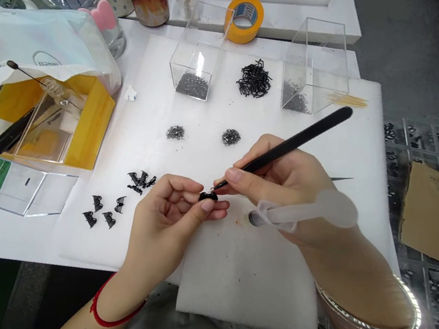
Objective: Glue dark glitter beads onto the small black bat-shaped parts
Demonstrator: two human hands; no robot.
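My left hand (169,216) pinches a small black winged piece (208,196) between thumb and fingers. In my right hand (279,177), thumb and fingers grip a slim black pointed tool (298,139), its tip touching or just over the piece; its exact kind is unclear. A translucent syringe (313,212) with a dark end lies across the same hand, apparently held by its lower fingers. To the left of my left hand, several similar black winged pieces (109,219) lie spread out, with a small cluster (140,180) of them behind.
Two small piles of shiny bits (175,132) and a heap of black bent pieces (254,79) lie on the white foam mat (246,287). Clear boxes (192,80), yellow tape (244,18) and toothpicks (348,99) sit behind. A yellow box (93,123) stands left.
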